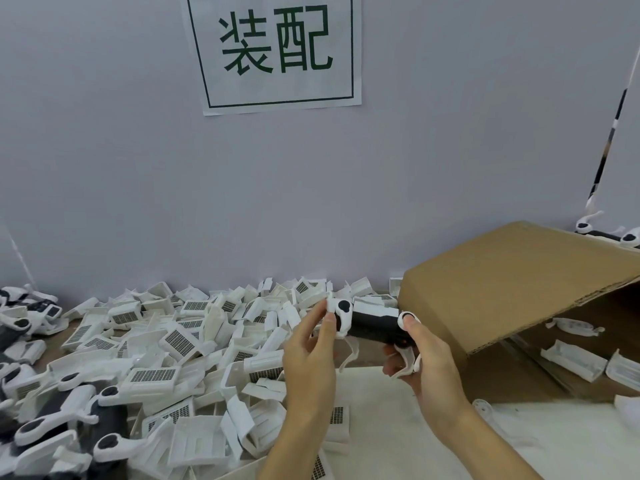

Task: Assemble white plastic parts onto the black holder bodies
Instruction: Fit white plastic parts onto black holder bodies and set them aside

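Observation:
A black holder body (375, 325) is held up over the table's middle, lying roughly level. My right hand (431, 367) grips its right end, thumb on a white round cap (408, 318), with a white curved arm (408, 367) under the fingers. My left hand (311, 351) pinches the white end piece (341, 315) at the body's left end between thumb and fingers. Another white curved arm (351, 355) hangs below that end.
A heap of white plastic parts (194, 344) covers the table left and back. Assembled black-and-white holders (76, 420) lie at the lower left. A tipped cardboard box (519, 282) with white parts inside stands on the right. A paper sign (277, 50) hangs on the wall.

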`<state>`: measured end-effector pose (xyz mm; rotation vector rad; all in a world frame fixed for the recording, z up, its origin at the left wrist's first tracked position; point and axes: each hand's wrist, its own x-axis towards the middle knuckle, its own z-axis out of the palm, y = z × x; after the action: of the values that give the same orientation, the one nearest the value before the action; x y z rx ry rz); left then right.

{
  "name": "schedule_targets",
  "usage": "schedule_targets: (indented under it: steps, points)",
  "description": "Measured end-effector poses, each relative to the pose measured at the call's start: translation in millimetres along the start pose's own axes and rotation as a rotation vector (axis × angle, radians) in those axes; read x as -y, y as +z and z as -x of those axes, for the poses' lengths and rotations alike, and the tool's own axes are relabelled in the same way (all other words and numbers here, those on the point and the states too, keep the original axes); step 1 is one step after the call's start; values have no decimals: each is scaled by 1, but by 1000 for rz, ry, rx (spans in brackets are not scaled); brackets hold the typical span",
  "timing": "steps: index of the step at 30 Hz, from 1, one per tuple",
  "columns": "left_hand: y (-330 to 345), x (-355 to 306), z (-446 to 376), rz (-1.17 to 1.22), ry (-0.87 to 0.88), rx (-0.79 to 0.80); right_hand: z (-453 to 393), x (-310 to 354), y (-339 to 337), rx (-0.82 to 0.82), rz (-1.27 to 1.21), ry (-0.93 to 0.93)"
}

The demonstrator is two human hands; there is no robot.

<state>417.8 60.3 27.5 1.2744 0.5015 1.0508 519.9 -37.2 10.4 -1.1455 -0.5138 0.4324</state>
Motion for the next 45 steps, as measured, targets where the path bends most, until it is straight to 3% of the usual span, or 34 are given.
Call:
schedule_targets:
  steps: [10,17,26,31,38,45]
  points:
    - [-4,3,-6,40,5,-114,6,3,-5,201,100,18]
    - [-6,2,-10,107,-22,-161,9,8,-5,266,469,-289]
    - [-7,3,-10,54,-63,-166,7,3,0,130,1041,-925]
    - [-4,1,-7,211,-174,-117,9,10,10,76,1138,-1117]
    - [-3,-3,-6,319,-200,-86,10,10,10,88,1085,-1121]
    - [-9,1,-10,126,-144,-84,1,-3,-6,139,803,-727]
